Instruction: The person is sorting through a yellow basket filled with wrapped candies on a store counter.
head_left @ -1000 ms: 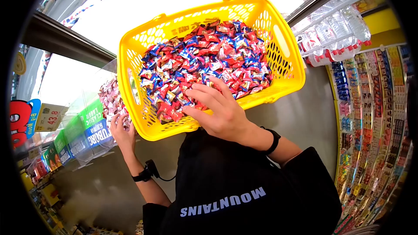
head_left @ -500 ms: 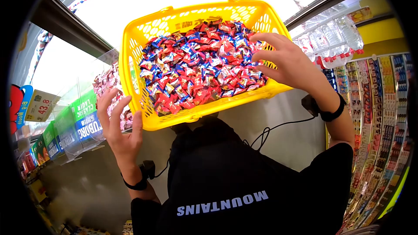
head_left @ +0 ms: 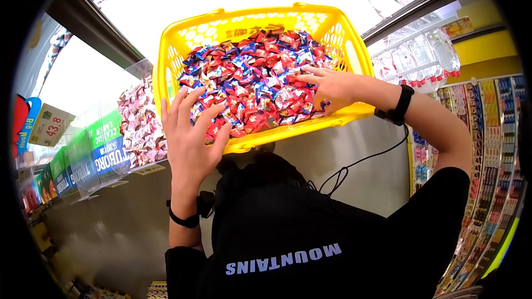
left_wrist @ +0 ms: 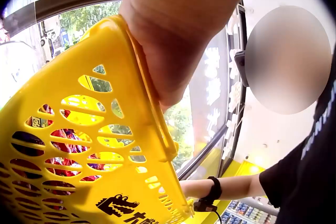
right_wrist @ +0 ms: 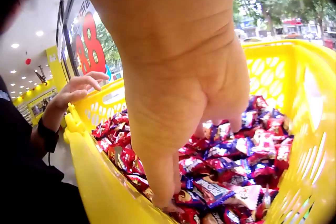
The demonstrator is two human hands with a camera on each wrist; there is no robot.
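Note:
A yellow plastic basket with perforated walls holds a heap of small candies in red and blue wrappers. Over the basket's near left corner is my left hand, its fingers spread and slightly bent with nothing between them. In the left wrist view the basket wall stands right beside that hand. My right hand reaches over the near right rim into the basket. Its fingers and thumb point down at the candies in the right wrist view, fingertips at the heap's surface and partly hidden.
Left of the basket, a clear bin holds pink-wrapped candies beside green and blue cartons. Bottles stand at the right, with long shelves of small packets below them. A cable hangs near the right wrist.
My right hand went from the heap's near middle to above the right side, then down onto candies there. The left hand left the pink candies and moved right to the basket's near left corner.

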